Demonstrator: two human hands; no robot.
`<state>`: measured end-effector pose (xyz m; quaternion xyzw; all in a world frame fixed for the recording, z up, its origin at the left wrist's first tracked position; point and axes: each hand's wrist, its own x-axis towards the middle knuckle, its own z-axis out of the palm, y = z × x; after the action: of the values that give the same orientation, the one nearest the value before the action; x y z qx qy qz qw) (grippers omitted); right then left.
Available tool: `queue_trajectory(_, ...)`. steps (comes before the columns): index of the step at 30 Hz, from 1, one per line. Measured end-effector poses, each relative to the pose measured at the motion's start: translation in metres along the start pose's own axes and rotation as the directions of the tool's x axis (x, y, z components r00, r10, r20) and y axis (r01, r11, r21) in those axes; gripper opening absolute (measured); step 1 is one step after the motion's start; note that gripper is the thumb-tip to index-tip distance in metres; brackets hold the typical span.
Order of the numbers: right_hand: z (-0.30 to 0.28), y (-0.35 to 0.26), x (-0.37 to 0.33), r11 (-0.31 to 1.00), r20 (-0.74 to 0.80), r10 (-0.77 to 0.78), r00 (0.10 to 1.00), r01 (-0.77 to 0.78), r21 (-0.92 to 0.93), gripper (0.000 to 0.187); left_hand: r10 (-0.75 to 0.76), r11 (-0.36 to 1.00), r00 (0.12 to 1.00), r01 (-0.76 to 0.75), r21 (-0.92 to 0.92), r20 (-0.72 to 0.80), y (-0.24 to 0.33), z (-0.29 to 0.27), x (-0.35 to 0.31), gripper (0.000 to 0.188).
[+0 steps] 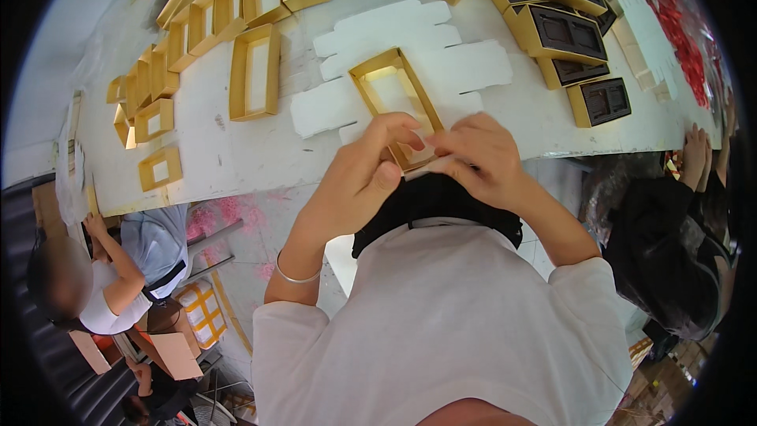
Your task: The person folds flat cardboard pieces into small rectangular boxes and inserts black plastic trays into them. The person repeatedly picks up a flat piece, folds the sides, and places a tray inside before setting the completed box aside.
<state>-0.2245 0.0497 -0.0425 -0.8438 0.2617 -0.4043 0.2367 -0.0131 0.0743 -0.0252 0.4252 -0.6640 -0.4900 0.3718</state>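
Observation:
In front of me a gold open box (436, 117) lies tilted on flat white notched card pieces (485, 65), its near end at the table's front edge. My left hand (364, 159) hovers at the box's near left corner, fingers curled and thumb apart, with nothing visible between them. My right hand (482, 156) pinches the near end of the box at its right corner, where a pale strip shows along the edge. The fingers partly cover that end, so the exact contact is hidden.
Several gold open boxes (255, 71) stand in rows at the left. Gold boxes with black inserts (566, 31) are piled at the right, beside white card strips (640, 39) and a red heap (670, 20). People work at left (102, 284) and right (670, 244).

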Motion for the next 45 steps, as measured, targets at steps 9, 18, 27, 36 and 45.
queue_trajectory(9, 0.011, -0.023, 0.008, 0.865, 0.076, 0.454, 0.888, -0.459, 0.203, 0.032, 0.012, 1.0, 0.992, -0.011, 0.014, -0.128, -0.006, 0.012, -0.006, 0.029)
queue_trajectory(18, 0.007, -0.012, 0.009, 0.92, 0.217, -0.006, 0.976, 0.09, -0.381, 0.015, 0.097, 0.937, 0.993, -0.066, 0.343, -0.073, 0.009, 0.011, -0.012, 0.031)
queue_trajectory(27, -0.029, -0.02, 0.048, 0.966, 0.356, 0.248, 0.901, -0.259, -0.017, 0.011, 0.117, 0.793, 0.993, -0.088, 0.603, -0.008, 0.014, 0.012, -0.009, 0.022)
queue_trajectory(36, -0.008, 0.034, 0.123, 0.846, 0.551, 0.341, 0.762, 0.006, -0.533, 0.017, 0.182, 0.693, 0.979, -0.194, 0.694, 0.092, 0.015, 0.014, -0.004, 0.023)
queue_trajectory(45, 0.0, 0.032, 0.129, 0.846, 0.536, 0.393, 0.747, -0.066, -0.528, 0.021, 0.224, 0.63, 0.974, -0.174, 0.756, 0.037, 0.018, 0.014, -0.002, 0.029)
